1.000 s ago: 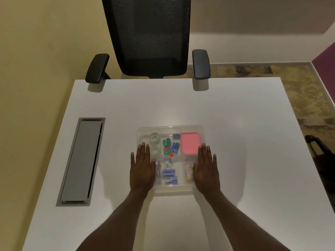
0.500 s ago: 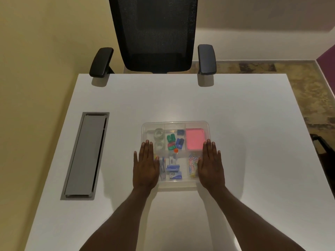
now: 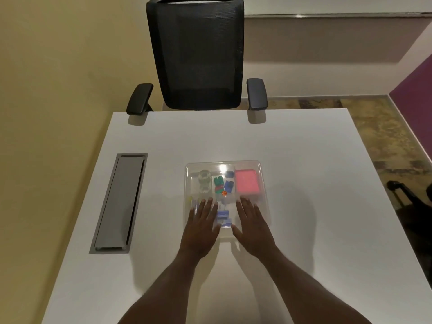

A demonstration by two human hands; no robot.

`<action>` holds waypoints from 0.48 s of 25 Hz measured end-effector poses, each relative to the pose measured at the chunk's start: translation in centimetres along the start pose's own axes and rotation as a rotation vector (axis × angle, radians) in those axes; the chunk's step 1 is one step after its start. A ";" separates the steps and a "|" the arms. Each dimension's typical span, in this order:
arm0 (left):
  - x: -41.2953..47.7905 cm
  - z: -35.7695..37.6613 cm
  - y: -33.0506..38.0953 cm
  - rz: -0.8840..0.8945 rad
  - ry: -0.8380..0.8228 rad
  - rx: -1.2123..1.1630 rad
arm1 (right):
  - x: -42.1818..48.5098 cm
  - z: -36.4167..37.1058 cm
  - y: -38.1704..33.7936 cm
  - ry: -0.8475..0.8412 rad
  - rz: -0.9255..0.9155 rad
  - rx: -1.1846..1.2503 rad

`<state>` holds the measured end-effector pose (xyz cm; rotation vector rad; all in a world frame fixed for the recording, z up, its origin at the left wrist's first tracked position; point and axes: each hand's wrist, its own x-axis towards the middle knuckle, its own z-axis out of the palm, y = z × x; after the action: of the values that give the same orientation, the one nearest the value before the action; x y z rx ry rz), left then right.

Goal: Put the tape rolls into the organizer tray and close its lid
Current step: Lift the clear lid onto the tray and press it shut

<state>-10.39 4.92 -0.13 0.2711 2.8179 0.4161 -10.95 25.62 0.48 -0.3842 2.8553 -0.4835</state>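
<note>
Both our left hand (image 3: pixel 201 224) and right hand (image 3: pixel 253 222) press flat, grasping nothing, on the lid (image 3: pixel 224 167); 2 tape rolls (image 3: pixel 204 181) beyond our fingertips look stowed, so only seating remains.

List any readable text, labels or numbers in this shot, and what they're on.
None legible.
Small blue boxes in the clear tray: any print is too blurred to read.
Pink pad: no visible text.
Chair and table: no markings seen.
</note>
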 end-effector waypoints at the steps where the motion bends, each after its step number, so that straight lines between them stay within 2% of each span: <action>1: -0.5 0.1 0.5 0.000 -0.034 0.029 | -0.5 0.1 -0.4 -0.015 -0.012 0.000; 8: -1.2 0.2 2.6 -0.054 -0.134 0.133 | -1.1 0.4 -2.3 -0.151 0.022 -0.148; 12: -0.4 -0.5 2.8 -0.079 -0.135 0.107 | -0.4 0.5 -2.7 -0.145 0.053 -0.188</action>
<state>-9.73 7.30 1.33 0.2009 2.7115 0.2216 -9.81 23.16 0.99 -0.3589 2.7687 -0.1697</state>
